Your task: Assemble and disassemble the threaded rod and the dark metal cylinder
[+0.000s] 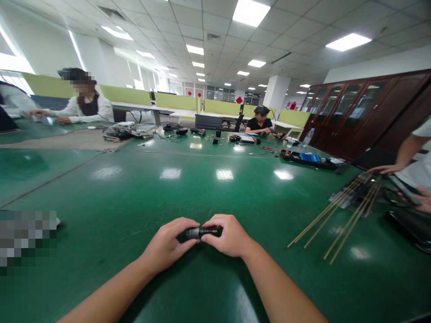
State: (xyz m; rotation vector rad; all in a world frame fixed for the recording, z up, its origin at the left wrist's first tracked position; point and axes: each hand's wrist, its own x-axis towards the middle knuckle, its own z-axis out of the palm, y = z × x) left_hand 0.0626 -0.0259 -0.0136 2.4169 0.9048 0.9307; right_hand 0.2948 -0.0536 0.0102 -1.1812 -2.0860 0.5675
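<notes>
A small black and grey cylindrical part [193, 233] with a thin metallic tip lies lengthwise between my hands, low over the green table [151, 193]. Its exact kind does not show. My left hand [170, 242] has thumb and fingers curled around its thicker left end. Around the narrower right end, my right hand [229, 235] holds thumb and fingers in a pinch. My fingers partly cover both ends of the part. The two hands nearly meet at its middle.
Thin yellowish rods [325, 211] lie at the right, beside a person's hand [387, 169]. Several small parts, cables and a black tray [296, 157] with blue items spread along the far side. Two people sit across the table. A blurred-out object [27, 231] is at the left edge.
</notes>
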